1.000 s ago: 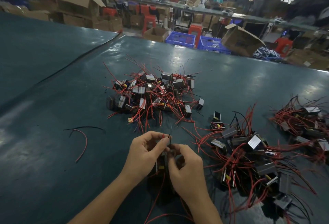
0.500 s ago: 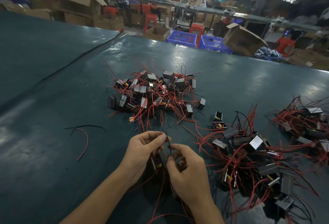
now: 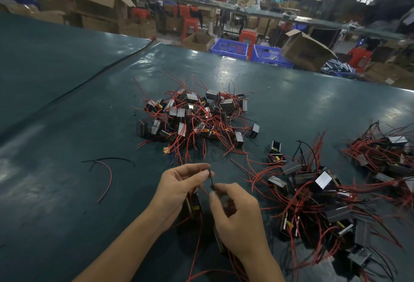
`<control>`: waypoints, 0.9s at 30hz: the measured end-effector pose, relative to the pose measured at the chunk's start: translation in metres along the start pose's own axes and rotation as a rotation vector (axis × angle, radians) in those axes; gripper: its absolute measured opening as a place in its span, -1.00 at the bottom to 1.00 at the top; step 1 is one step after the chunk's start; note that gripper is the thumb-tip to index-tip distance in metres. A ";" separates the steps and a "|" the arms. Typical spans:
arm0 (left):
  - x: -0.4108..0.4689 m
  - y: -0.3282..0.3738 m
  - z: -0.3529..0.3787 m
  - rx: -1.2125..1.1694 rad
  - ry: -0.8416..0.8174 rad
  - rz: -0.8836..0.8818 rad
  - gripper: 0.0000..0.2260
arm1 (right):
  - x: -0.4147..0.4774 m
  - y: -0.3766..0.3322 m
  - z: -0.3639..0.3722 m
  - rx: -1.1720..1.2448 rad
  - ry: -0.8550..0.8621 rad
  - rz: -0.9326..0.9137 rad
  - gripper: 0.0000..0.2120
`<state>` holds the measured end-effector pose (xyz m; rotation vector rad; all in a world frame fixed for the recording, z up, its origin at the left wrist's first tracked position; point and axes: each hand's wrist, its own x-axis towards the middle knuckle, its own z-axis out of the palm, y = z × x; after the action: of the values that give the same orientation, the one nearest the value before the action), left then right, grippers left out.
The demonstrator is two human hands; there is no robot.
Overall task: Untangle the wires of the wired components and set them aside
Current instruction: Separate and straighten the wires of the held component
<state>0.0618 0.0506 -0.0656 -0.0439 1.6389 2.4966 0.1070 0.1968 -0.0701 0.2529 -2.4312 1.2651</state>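
My left hand (image 3: 179, 186) pinches the top of a thin black wire (image 3: 211, 178) between thumb and fingers. My right hand (image 3: 237, 219), just below and right of it, pinches the lower end of the same wire. A small black wired component (image 3: 193, 205) with a yellow mark hangs under my left palm, its red wires trailing down toward me. A second dark component under my right hand is mostly hidden.
A heap of wired components (image 3: 192, 118) lies ahead on the dark green table (image 3: 67, 192). A bigger tangled heap (image 3: 318, 194) lies at the right, another (image 3: 387, 154) at the far right. Loose red and black wires (image 3: 107, 174) lie left. Boxes and crates stand beyond the table.
My hands have drawn slightly apart, the left rising and the right dropping back, and a short black wire is now stretched between their fingertips.
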 end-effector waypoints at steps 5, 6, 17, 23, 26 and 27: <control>-0.001 0.003 0.001 0.049 -0.041 -0.028 -0.80 | 0.020 -0.009 0.002 0.121 0.047 0.007 -0.72; -0.001 0.004 0.001 0.051 -0.055 -0.033 -0.80 | 0.025 -0.010 0.002 0.090 0.016 -0.026 -0.73; 0.001 0.009 -0.003 0.081 -0.103 -0.028 -0.83 | 0.062 -0.002 -0.014 0.179 -0.257 0.072 -0.95; 0.005 0.007 -0.004 0.015 -0.021 -0.023 -0.76 | 0.077 -0.004 -0.015 0.149 -0.351 0.107 -0.89; 0.006 0.008 -0.005 0.021 -0.026 -0.041 -0.71 | 0.081 -0.006 -0.015 0.134 -0.387 0.109 -0.84; 0.006 0.009 -0.006 0.029 -0.054 -0.054 -0.71 | 0.081 -0.007 -0.016 0.139 -0.393 0.104 -0.84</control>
<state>0.0540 0.0427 -0.0602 -0.0175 1.6298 2.4129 0.0394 0.2076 -0.0229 0.4578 -2.7121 1.5580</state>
